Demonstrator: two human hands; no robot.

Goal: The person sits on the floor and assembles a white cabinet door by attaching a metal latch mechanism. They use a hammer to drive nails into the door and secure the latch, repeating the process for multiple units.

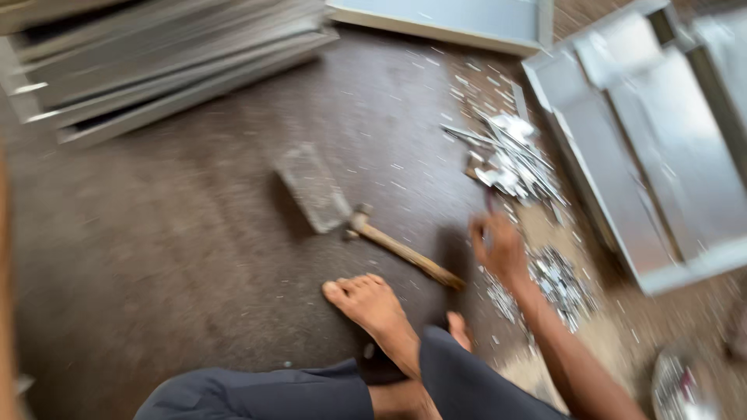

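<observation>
My right hand reaches out over the floor, fingers closed around a thin dark tool or rod whose tip points up toward a pile of shiny metal scraps. A hammer with a wooden handle lies on the floor just left of that hand, its head against a small grey metal block. My bare foot rests near the hammer's handle. My left hand is out of view. The picture is blurred by motion.
Stacked grey metal sheets lie at the far left. Folded sheet-metal channels sit at the right, and another panel lies at the top. More small metal offcuts litter the brown floor beside my arm.
</observation>
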